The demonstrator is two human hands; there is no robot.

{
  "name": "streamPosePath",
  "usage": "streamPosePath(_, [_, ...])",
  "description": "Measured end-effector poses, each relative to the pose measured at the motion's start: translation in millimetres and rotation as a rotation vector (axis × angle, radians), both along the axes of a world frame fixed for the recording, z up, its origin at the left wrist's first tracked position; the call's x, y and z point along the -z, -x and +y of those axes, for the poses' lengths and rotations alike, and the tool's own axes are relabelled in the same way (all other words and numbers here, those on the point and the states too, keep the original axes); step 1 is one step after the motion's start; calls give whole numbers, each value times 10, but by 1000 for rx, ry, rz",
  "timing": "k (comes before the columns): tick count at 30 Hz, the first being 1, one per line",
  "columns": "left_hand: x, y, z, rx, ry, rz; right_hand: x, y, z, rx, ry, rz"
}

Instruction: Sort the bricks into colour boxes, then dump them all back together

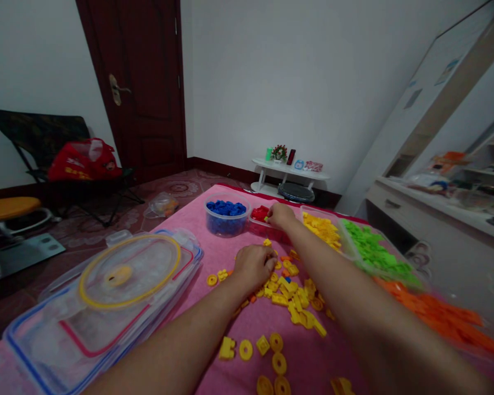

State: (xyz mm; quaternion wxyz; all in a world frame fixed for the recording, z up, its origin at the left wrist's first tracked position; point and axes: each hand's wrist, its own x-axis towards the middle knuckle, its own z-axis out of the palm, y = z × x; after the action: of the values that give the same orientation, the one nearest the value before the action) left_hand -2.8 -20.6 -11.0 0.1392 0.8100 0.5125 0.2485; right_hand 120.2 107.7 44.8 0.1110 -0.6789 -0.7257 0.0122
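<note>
My right hand (282, 216) reaches over the container of red pieces (259, 212), its fingers pinched on a small yellow-green piece (266, 219). Closer to me, my left hand (253, 266) rests low at the pile of yellow building blocks (298, 299), fingers curled together; what they hold, if anything, is hidden. A few orange bits and a blue block (287, 279) lie among the yellow ones. Left of the red pieces stands a round clear tub of blue pieces (226, 209). Nearer the front lie several loose yellow rings (246, 349) and blocks.
Yellow pieces (321, 230), green pieces (372, 249) and orange pieces (440, 312) fill containers along the right side. Stacked clear lids (102, 307) cover the left of the pink cloth (214, 296). Beyond are a white low table (290, 169) and a folding chair (45, 134).
</note>
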Motion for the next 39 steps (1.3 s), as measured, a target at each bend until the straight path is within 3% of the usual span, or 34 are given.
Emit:
streamPosePath(7, [-19, -6, -6, 6, -5, 3, 9, -8, -38, 8, -17, 140])
streamPosePath(15, [-29, -3, -12, -3, 32, -3, 112, -201, -65, 46, -104, 573])
streamPosePath(22, [-12, 16, 1, 30, -2, -10, 106, -514, -317, 14, -211, 835])
streamPosePath(25, [-17, 21, -8, 10, 17, -1, 25, -849, -447, 65, -268, 808])
streamPosePath(29, [-4, 18, -4, 15, 4, 1, -154, -1492, -631, 239, -361, 674])
streamPosePath(33, [11, 14, 11, 16, -15, 2, -252, -2102, -771, 451, -375, 311])
streamPosePath(35, [13, 17, 13, 17, -15, -2, -236, -2310, -802, 515, -358, 145])
streamPosePath(39, [18, 22, 15, 28, -20, -12, -165, -2504, -820, 520, -354, 96])
